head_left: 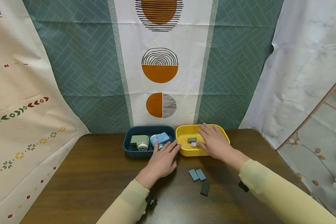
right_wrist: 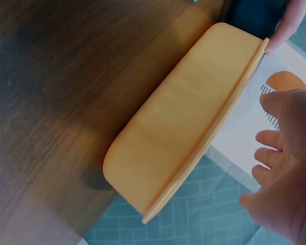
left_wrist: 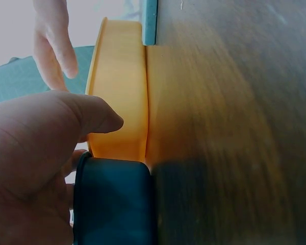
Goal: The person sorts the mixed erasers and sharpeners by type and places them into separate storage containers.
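Observation:
My left hand (head_left: pixel 161 161) rests its outstretched fingers over the front right corner of the dark blue tray (head_left: pixel 149 127), close to the yellow tray beside it. In the left wrist view its thumb lies in front of the yellow tray's wall (left_wrist: pixel 120 71). A pale green toy camera (head_left: pixel 140 140) and a light blue toy camera (head_left: pixel 160 138) lie inside the blue tray. Over the right part of the yellow tray (head_left: pixel 191 152) is my right hand (head_left: pixel 214 143), fingers loosely extended and holding nothing visible. A small grey block (head_left: pixel 191 140) and a small white block (head_left: pixel 193 144) lie in that tray.
Two flat blue-grey pieces (head_left: pixel 193 175) lie side by side on the brown wooden table (head_left: pixel 100 177), with a flat black piece (head_left: pixel 205 189) nearer me. A patterned cloth (head_left: pixel 165 84) hangs behind the trays; more cloths hang at left and right.

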### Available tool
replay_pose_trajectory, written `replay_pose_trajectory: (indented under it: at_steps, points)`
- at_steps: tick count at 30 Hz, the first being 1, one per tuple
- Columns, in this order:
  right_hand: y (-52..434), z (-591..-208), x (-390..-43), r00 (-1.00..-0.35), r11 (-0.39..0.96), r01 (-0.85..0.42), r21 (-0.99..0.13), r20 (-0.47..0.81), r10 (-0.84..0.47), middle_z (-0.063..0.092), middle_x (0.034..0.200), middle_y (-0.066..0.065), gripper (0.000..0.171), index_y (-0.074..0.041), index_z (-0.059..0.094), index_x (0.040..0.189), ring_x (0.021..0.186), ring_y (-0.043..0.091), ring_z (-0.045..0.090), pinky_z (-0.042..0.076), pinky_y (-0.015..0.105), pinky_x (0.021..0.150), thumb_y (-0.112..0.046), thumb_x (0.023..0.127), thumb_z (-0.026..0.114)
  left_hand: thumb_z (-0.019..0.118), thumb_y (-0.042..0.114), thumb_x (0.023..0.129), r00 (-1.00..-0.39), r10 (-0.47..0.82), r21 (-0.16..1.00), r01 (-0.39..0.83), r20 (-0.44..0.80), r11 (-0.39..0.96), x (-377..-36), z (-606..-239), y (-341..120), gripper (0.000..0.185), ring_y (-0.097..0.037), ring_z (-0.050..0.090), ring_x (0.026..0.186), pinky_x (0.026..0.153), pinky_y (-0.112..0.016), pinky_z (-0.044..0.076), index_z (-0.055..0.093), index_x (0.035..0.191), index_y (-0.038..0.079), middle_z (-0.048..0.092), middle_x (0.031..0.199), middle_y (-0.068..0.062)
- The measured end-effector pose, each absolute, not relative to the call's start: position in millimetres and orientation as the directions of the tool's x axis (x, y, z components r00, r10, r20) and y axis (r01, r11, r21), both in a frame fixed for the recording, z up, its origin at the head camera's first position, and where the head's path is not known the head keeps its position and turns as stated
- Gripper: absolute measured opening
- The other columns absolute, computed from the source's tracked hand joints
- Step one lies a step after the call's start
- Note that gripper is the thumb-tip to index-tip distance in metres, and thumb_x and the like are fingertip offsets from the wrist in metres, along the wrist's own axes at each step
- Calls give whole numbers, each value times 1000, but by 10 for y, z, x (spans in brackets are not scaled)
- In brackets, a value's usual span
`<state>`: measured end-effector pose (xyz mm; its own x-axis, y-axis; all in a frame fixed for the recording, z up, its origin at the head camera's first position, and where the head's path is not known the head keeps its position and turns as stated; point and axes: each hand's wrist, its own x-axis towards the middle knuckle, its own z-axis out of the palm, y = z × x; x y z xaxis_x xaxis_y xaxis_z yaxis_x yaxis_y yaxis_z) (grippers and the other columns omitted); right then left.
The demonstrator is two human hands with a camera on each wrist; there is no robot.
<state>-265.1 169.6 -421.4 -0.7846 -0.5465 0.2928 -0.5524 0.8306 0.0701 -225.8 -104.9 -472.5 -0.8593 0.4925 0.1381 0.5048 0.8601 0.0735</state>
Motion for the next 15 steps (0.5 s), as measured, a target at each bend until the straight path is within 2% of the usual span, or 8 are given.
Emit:
replay_pose_trajectory:
  at_steps: [8, 15]
  points:
    - [1747, -4201, -2538, -747, 803, -591, 74, 327, -579, 49, 167, 25, 58, 6, 59, 154, 158, 46, 40, 28, 69, 127, -30, 110, 71, 69, 33, 110, -859, 494, 76, 505, 133, 860, -2255, -4719, -1050, 73, -31, 31, 164, 130, -73, 6, 37, 175, 24, 26, 182, 0]
    - [1790, -4192, -2434, -741, 800, -594, 88, 328, -586, 50, 167, 23, 59, 5, 60, 154, 158, 44, 41, 27, 68, 128, -31, 109, 72, 69, 33, 110, -862, 490, 73, 501, 132, 862, -2248, -4704, -1050, 73, -30, 31, 165, 130, -73, 6, 36, 175, 24, 25, 183, 0]
